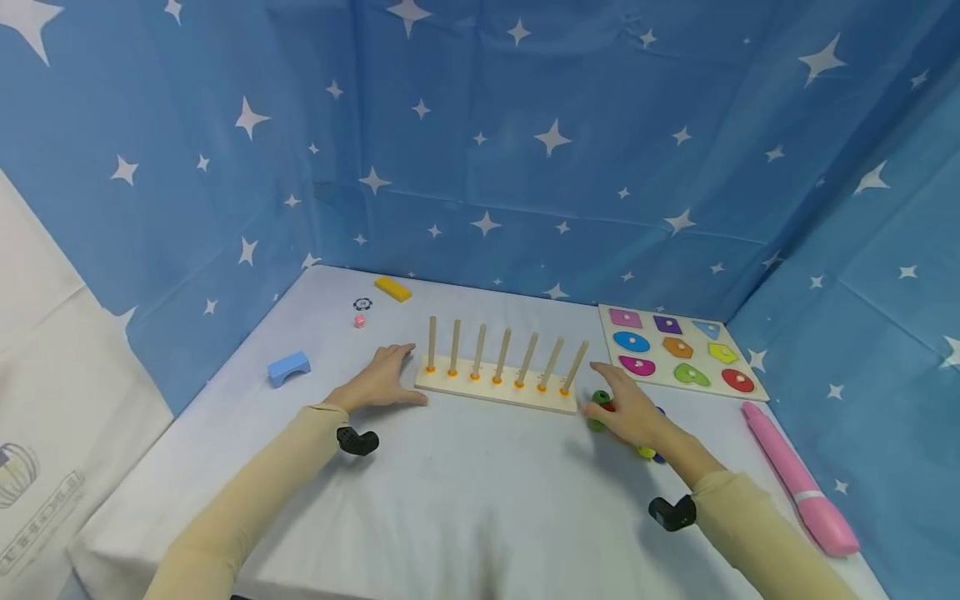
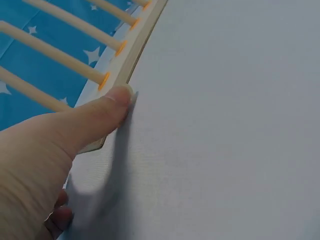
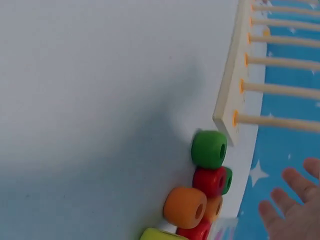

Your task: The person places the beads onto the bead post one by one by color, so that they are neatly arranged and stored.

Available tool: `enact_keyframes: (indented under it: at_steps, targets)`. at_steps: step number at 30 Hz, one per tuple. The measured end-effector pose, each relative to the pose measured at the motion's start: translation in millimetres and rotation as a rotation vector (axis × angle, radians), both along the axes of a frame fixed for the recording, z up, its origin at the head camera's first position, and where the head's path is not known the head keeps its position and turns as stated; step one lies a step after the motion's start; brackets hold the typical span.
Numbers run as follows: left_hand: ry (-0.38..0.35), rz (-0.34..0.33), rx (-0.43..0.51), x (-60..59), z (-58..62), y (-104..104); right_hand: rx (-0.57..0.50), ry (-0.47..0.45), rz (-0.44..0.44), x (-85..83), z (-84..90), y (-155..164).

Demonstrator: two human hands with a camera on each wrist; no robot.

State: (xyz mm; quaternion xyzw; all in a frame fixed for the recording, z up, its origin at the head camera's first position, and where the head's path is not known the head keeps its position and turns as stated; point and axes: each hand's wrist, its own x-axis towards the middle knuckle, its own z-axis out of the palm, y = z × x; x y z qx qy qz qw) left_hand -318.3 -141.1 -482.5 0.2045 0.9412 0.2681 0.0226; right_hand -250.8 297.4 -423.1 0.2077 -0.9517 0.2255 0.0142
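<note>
A long wooden peg board with several upright pegs stands on the white table. My left hand is at its left end, fingers spread. In the left wrist view, the thumb overlaps the board's end corner; whether it touches, I cannot tell. My right hand hovers off the other end, fingers apart and holding nothing, over a group of wooden beads. The right wrist view shows a green bead close to the board, with a red bead, an orange bead and a yellow-green bead behind it.
At the back right lies a shape puzzle board. A pink folded umbrella runs along the right edge. Toward the left are a blue arch block, a yellow block, a chip and a small pink cube. Starry curtains border the table.
</note>
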Motion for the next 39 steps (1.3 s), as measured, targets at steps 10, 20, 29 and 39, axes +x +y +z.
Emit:
enact_keyframes:
  at_steps: [10, 20, 29, 39]
  targets:
    - [-0.112, 0.024, 0.036, -15.8, -1.4, 7, -0.312, -0.049, -0.193, -13.8, -10.0, 23]
    - [-0.169, 0.055, 0.051, -20.3, 0.5, 7, -0.405, -0.117, -0.454, -21.7, -22.7, 49]
    - [-0.206, 0.069, 0.028, -22.6, 4.7, 12, -0.352, -0.169, -0.571, -17.5, -30.5, 71]
    - [-0.205, 0.069, 0.046, -20.3, 4.2, 12, -0.327, -0.157, -0.593, -16.6, -34.0, 77]
